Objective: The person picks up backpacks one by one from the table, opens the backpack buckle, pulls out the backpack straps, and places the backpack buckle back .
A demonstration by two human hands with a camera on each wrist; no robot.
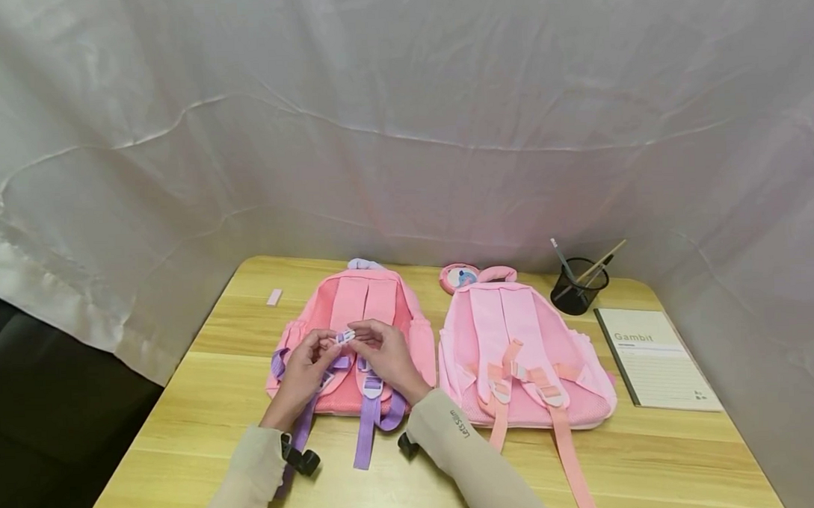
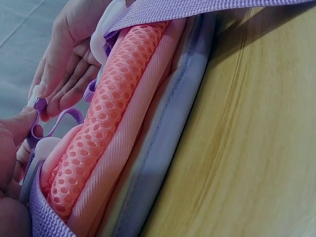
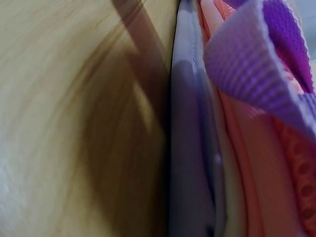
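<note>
A coral-pink backpack (image 1: 416,336) with purple straps lies straps-up on the table. Above its middle, the left hand (image 1: 305,373) and right hand (image 1: 388,355) meet at a small white buckle (image 1: 345,336) on purple webbing, each pinching one side between thumb and fingers. Whether its halves are joined cannot be told. In the left wrist view both hands hold the white piece (image 2: 35,94) beyond the backpack's mesh edge (image 2: 106,103). A loop of purple strap (image 3: 242,54) and the backpack's side fill part of the right wrist view; no hand shows there.
To the right lies a light pink backpack (image 1: 460,342) with orange straps, a round pink ornament (image 1: 459,277) behind it. Further right are a black mesh pen cup (image 1: 571,297) and a notebook (image 1: 663,365). A small pink block (image 1: 274,297) sits at the table's back left.
</note>
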